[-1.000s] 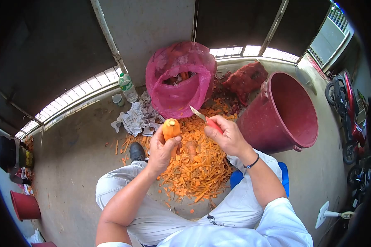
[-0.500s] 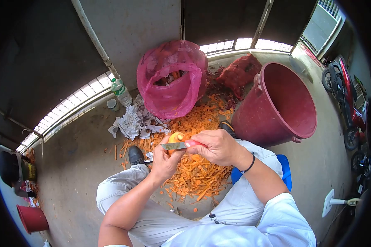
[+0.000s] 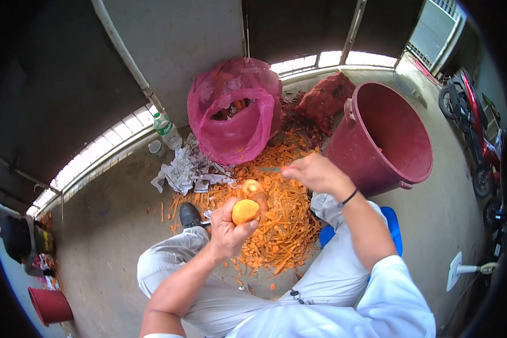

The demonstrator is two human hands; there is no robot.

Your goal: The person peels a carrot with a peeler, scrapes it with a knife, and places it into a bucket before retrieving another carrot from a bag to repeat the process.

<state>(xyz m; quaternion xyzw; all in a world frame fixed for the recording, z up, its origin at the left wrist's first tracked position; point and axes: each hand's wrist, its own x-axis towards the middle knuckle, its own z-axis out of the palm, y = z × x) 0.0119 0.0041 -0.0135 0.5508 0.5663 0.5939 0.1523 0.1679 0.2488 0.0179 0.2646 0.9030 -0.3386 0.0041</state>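
Observation:
My left hand (image 3: 228,230) is wrapped round an orange carrot (image 3: 245,212), whose pale cut end faces up. Up and to the right, my right hand (image 3: 316,172) holds a knife (image 3: 270,169) by its red handle, the blade pointing left and apart from the carrot. Just above the held carrot, a round, pale orange piece (image 3: 252,186) shows over the heap. Beneath both hands, a heap of orange peelings (image 3: 279,236) covers the floor between my legs.
A pink mesh bag (image 3: 234,132) stands ahead, with crumpled paper (image 3: 187,167), a plastic bottle (image 3: 167,130) and a cup (image 3: 156,148) on its left. To the right are a red net sack (image 3: 325,101) and a large dark red bin (image 3: 349,143). A blue stool (image 3: 392,230) shows beside my leg.
The knife has moved off the carrot, up and to the right with my right hand. My left hand has lowered slightly, and a round, pale piece now shows above it.

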